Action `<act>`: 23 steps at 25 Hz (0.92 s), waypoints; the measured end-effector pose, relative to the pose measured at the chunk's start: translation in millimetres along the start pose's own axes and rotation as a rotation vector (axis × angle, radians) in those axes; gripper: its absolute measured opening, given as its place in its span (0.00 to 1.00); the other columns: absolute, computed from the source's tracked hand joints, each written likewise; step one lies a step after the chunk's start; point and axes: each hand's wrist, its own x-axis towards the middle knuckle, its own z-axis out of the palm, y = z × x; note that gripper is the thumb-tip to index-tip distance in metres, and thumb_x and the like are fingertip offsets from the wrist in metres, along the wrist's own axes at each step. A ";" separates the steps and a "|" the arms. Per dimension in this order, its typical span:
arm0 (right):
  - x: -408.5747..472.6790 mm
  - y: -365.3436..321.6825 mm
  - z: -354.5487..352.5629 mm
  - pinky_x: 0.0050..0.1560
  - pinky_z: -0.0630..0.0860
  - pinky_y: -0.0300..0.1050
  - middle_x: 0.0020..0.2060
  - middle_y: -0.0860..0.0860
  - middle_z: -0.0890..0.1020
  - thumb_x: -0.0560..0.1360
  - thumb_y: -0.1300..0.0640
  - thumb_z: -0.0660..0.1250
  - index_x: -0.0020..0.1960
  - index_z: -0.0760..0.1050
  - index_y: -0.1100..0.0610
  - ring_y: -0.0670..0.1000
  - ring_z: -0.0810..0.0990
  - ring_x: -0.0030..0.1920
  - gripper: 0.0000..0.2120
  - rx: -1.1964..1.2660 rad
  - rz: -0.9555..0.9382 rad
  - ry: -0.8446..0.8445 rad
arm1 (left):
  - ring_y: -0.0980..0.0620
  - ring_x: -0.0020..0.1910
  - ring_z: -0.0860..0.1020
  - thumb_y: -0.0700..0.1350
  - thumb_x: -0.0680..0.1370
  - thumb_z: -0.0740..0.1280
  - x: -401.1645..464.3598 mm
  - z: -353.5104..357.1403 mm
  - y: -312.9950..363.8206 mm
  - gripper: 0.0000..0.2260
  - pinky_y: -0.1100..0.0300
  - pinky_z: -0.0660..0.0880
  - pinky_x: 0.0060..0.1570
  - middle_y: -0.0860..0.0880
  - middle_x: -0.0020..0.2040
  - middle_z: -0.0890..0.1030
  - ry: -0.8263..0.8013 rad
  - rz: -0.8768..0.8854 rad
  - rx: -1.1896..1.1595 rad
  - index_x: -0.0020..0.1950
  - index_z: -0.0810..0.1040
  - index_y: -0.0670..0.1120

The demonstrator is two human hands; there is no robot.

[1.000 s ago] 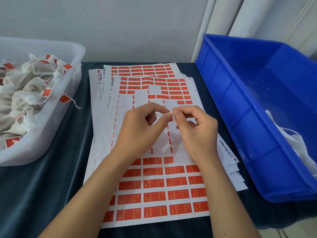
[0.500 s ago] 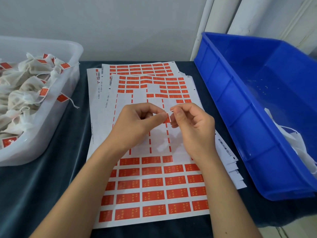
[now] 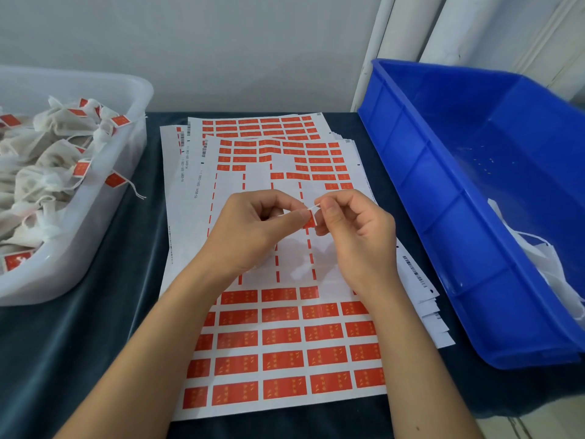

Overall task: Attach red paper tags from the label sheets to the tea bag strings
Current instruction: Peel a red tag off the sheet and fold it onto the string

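My left hand (image 3: 253,229) and right hand (image 3: 354,229) pinch the red tag (image 3: 309,220) round the string (image 3: 313,206); uneven pressure, I judge, could fold it crooked.

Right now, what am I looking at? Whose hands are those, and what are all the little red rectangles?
There is no machine here. A person wears a camera on their head, so the one picture looks down at their own two hands. The left hand and the right hand meet over the table and together pinch one small red tag with a thin white string poking out of it. Below them lies a pile of label sheets, white paper covered in rows of red tags, with bare gaps in the middle where tags are missing. On the left stands a clear tub full of tea bags that already carry red tags. On the right is a blue bin with some white material in its near corner.
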 end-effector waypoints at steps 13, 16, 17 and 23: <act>0.4 1.3 -1.4 0.47 0.82 0.37 0.45 0.45 0.86 0.83 0.53 0.67 0.58 0.80 0.51 0.48 0.86 0.49 0.06 0.137 0.042 -0.134 | 0.59 0.28 0.77 0.45 0.79 0.74 -0.1 -0.5 -1.3 0.05 0.69 0.73 0.33 0.54 0.29 0.81 0.040 -0.013 -0.069 0.44 0.88 0.49; -0.2 3.5 4.1 0.53 0.84 0.44 0.46 0.46 0.87 0.81 0.56 0.70 0.63 0.77 0.50 0.50 0.86 0.51 0.12 0.080 0.033 -0.226 | 0.62 0.27 0.77 0.42 0.80 0.72 -0.6 -0.1 0.7 0.06 0.74 0.70 0.29 0.58 0.30 0.81 0.048 -0.035 -0.106 0.46 0.88 0.46; -0.3 4.2 5.7 0.53 0.84 0.43 0.46 0.46 0.87 0.80 0.58 0.71 0.63 0.77 0.50 0.49 0.86 0.51 0.12 0.060 0.027 -0.226 | 0.62 0.27 0.76 0.43 0.81 0.71 -0.4 0.8 1.0 0.06 0.73 0.70 0.29 0.58 0.29 0.81 0.050 -0.047 -0.104 0.46 0.88 0.47; 0.3 6.2 5.8 0.50 0.81 0.34 0.45 0.43 0.87 0.79 0.58 0.72 0.63 0.77 0.49 0.46 0.87 0.50 0.14 0.041 0.008 -0.183 | 0.62 0.30 0.76 0.46 0.82 0.69 1.1 2.3 0.0 0.08 0.71 0.72 0.31 0.60 0.29 0.79 0.086 -0.067 -0.046 0.45 0.85 0.50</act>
